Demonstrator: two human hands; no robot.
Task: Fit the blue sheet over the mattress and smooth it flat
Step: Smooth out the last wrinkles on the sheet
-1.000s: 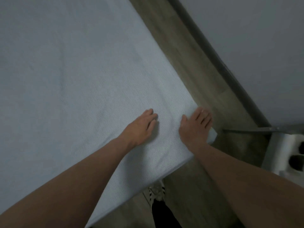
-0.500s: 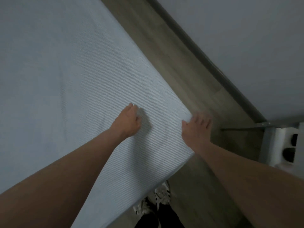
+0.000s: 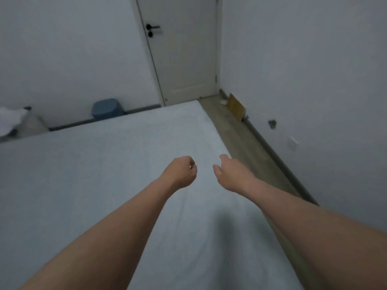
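The pale blue sheet point(image 3: 104, 174) covers the whole mattress and lies nearly flat, with faint creases near my arms. My left hand point(image 3: 181, 171) hovers over the sheet right of the middle, fingers curled into a loose fist with nothing in them. My right hand point(image 3: 231, 173) hangs close beside it near the bed's right edge, fingers loosely bent and apart, holding nothing. Both forearms reach in from the bottom of the view.
A strip of wooden floor point(image 3: 247, 139) runs between the bed's right edge and the wall. A closed white door point(image 3: 184, 49) stands beyond the far corner. A blue bin point(image 3: 106, 107) sits behind the bed, a wooden board point(image 3: 236, 109) leans on the right wall.
My hands have lifted off the sheet at the near corner and now hang above it. The view has swung up from the corner to the length of the bed.
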